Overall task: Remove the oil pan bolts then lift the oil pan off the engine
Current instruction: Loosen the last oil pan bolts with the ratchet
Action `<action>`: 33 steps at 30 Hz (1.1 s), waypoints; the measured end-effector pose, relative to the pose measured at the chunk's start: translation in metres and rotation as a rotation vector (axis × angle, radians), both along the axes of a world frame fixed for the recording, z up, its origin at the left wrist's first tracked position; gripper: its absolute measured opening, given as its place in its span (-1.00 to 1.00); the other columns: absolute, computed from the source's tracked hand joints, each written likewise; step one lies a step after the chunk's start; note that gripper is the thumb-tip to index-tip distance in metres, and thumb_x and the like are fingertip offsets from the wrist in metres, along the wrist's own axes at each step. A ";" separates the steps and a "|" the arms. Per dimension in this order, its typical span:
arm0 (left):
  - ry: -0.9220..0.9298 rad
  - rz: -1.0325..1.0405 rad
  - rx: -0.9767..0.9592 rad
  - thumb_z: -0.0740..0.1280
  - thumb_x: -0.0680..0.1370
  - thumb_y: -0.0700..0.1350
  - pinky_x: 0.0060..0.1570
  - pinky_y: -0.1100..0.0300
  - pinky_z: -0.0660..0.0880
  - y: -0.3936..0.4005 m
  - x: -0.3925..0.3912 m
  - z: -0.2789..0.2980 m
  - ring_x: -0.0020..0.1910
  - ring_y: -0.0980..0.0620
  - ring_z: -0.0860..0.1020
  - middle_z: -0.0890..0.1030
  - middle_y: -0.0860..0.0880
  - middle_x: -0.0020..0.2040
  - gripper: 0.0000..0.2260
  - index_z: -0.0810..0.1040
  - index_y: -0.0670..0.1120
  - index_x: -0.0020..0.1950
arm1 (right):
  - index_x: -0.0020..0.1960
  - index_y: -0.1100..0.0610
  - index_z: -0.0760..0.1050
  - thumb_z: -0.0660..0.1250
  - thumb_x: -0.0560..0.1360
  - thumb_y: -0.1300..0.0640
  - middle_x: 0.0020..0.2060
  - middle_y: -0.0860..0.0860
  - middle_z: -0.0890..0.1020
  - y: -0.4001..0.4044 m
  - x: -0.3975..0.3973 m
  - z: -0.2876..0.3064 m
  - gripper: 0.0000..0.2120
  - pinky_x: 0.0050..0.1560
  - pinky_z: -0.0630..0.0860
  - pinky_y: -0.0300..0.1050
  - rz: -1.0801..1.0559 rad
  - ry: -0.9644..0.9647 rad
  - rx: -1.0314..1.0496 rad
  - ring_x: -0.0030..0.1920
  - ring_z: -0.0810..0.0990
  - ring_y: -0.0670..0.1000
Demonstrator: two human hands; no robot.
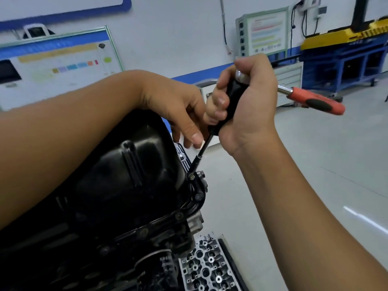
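A cylinder head [206, 267] lies on the grey floor [315, 164].

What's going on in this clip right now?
A person is working on a bolt at the rim of a black oil pan, which sits on the engine. The right hand grips the black handle of a driver whose shaft runs down to that bolt; a red-handled ratchet sticks out beside it. The left hand steadies the shaft. Other flange bolts are in place.

Nothing can be read: the print on the wall boards [56, 59] is too blurred to read.
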State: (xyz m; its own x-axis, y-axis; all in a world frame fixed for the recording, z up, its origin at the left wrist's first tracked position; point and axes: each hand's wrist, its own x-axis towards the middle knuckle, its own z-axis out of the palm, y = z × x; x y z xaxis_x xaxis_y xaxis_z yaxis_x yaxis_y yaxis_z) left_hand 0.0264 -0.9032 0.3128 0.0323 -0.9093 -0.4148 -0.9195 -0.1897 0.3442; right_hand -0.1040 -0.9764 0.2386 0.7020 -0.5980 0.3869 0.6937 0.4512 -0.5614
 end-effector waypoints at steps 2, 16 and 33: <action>-0.004 -0.018 0.010 0.53 0.49 -0.06 -0.02 -0.10 0.66 -0.001 0.001 0.000 -0.09 -0.08 0.73 0.75 -0.02 -0.14 -0.95 0.75 -0.01 -0.10 | -0.37 0.14 0.33 0.19 0.55 0.03 -0.54 0.03 0.23 0.003 0.000 0.006 -0.66 -0.44 0.12 -0.21 -0.007 0.023 -0.013 -0.53 0.10 -0.02; 0.059 -0.051 -0.043 0.48 0.49 -0.39 -0.07 0.23 0.51 0.008 0.014 0.006 -0.31 0.23 0.50 0.49 0.20 -0.39 -0.52 0.47 0.09 -0.44 | -0.37 0.18 0.32 0.11 0.58 0.05 -0.58 0.04 0.21 0.023 0.009 0.016 -0.62 -0.42 0.09 -0.24 0.115 0.135 -0.336 -0.55 0.10 -0.04; -0.266 0.327 0.318 0.52 0.36 0.13 0.39 -0.16 0.47 -0.015 0.049 -0.007 0.25 -0.11 0.64 0.72 -0.08 0.17 -0.52 0.71 -0.05 0.21 | -0.40 0.10 0.37 0.17 0.51 0.02 -0.56 0.01 0.23 -0.010 0.010 0.006 -0.67 -0.43 0.13 -0.23 0.091 -0.007 -0.139 -0.55 0.10 -0.03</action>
State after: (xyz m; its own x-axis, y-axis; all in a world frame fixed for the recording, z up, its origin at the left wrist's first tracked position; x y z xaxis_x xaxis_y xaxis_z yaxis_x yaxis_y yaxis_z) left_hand 0.0758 -0.9185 0.3062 0.4350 -0.6648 -0.6074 -0.8425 -0.5385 -0.0139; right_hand -0.0936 -0.9862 0.2447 0.7475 -0.4728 0.4666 0.6579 0.4308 -0.6177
